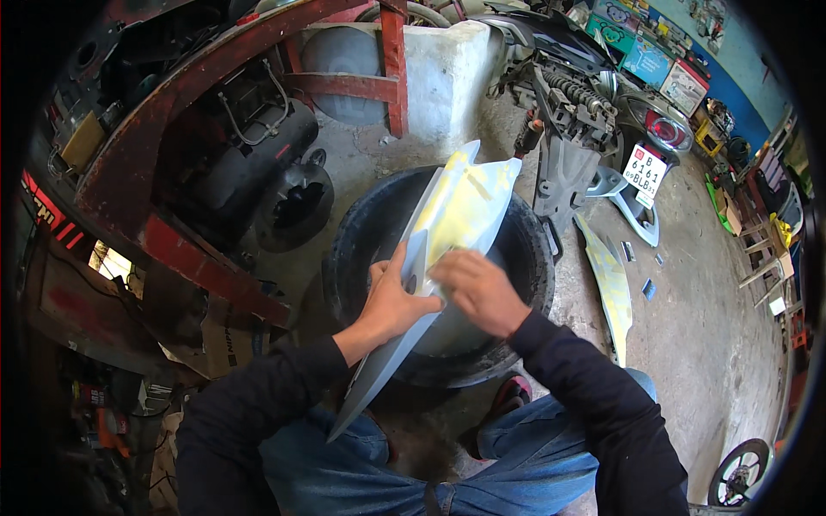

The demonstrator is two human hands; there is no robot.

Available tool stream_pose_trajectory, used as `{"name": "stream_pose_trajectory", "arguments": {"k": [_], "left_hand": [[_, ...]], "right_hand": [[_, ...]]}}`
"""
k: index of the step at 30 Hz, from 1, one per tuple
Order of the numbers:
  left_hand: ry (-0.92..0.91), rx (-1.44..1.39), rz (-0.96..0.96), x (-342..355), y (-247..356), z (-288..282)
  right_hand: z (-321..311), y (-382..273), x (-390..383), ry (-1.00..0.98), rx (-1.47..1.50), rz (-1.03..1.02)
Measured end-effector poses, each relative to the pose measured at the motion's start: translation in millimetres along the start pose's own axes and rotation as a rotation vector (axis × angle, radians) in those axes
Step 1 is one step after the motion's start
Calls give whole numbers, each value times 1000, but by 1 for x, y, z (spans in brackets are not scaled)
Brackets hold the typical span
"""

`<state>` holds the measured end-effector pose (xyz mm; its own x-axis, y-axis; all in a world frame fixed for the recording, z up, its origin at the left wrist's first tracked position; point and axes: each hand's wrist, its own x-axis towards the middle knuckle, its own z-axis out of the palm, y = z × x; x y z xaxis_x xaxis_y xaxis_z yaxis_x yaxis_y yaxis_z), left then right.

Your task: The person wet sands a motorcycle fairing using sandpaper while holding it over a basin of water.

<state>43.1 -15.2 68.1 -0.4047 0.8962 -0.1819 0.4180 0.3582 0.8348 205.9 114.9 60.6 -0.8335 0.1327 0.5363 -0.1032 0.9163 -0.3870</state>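
A person in dark sleeves works a pointed grey-and-yellow panel [469, 206] above a round black tub [339, 254] on a workshop floor. With the clock centred on the tub and 12 at the top of the view, the panel lies tilted from just past 12 to 7 o'clock. The left hand [387, 305] is partly closed on the panel's mid-length, thumb spread from the fingers. The right hand [477, 297] has its fingers bunched against the face near the yellow patches; whether they hold a pad or cloth cannot be told.

The action looks like rubbing down a filled surface. Done well, it would call for light, even strokes, fingers laid flat across the patch edges, and a firm left grip so the thin tip does not flex.

The concrete floor [688, 318] is grey and stained. A similar patched panel [609, 284] lies at 3 o'clock. A partly stripped motorcycle [572, 90] stands toward 1, near stacked boxes [650, 56]; a red metal frame [185, 95] and a dark tank [267, 146] crowd 10, and a loose-looking wheel [740, 473] sits at 4.
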Motion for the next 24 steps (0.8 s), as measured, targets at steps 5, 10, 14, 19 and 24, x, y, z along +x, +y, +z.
{"name": "stream_pose_trajectory", "arguments": {"k": [5,10,14,19,24], "left_hand": [[44,14,10,9,-12,2],[41,20,2,8,-2,0],[19,20,-1,7,-6,-3],[24,54,12,8,-4,-3],[29,75,56,6,-7,-2]], "right_hand": [[8,-4,1,49,-35,8],[-6,19,6,59,-77,207],[3,-13,4,-4,6,-3],[2,5,0,48,-59,253],[-5,12,4,10,-50,107]]}}
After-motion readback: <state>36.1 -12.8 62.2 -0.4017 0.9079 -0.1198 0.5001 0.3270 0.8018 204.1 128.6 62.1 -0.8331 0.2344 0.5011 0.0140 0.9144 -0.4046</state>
